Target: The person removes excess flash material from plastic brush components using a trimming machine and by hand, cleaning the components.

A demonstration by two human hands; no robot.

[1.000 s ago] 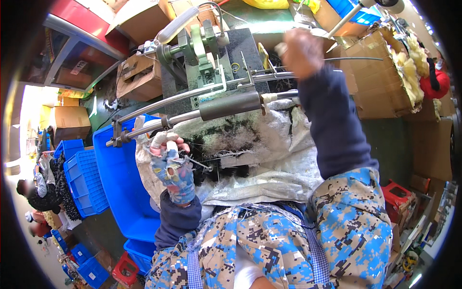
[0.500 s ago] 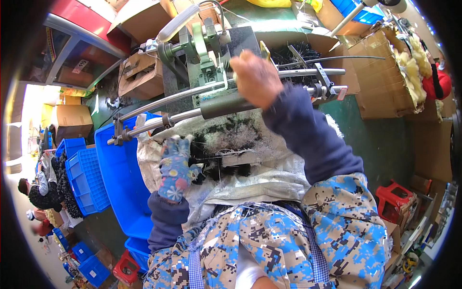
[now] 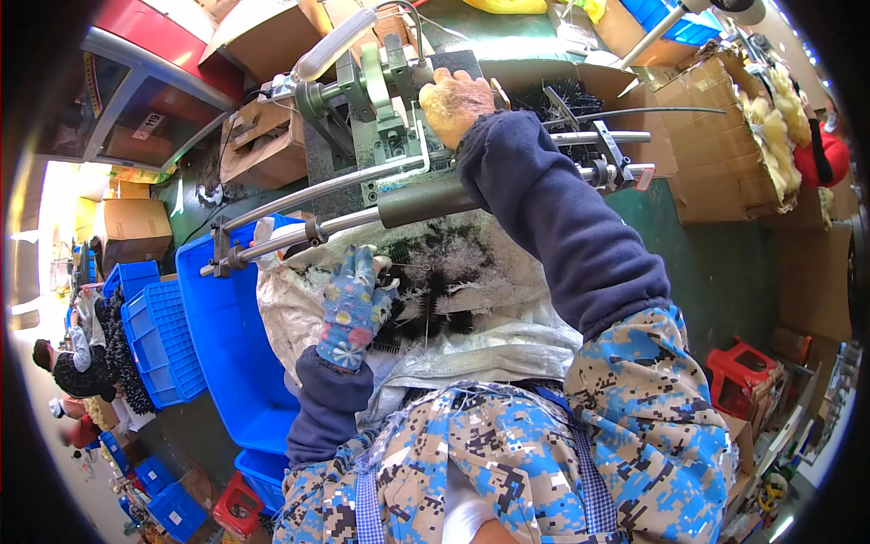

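In a blue patterned glove, my left hand (image 3: 349, 304) is over a pale woven sack (image 3: 507, 335) across my lap. Its thumb and fingertips pinch the end of a small black wire brush (image 3: 410, 264) with a looped tip. More dark brushes (image 3: 430, 313) and loose bristle clippings lie on the sack beneath. Beyond it, my bare right hand (image 3: 458, 102) is closed at the bench machine (image 3: 381, 100), right of its green wheel part. Whatever sits in those fingers is hidden. Two metal rails (image 3: 344, 220) with a dark sleeve run between the machine and the sack.
A large blue bin (image 3: 236, 344) stands left of the sack, with blue crates (image 3: 163, 340) beside it. An open carton of black bristles (image 3: 566, 95) sits right of the machine, and another carton (image 3: 725, 145) farther right. A red stool (image 3: 739, 376) is at right.
My right hand has moved away from me and slightly left, its forearm reaching farther over the rails. My left hand has shifted a little right, with the looped brush now showing by its fingertips.
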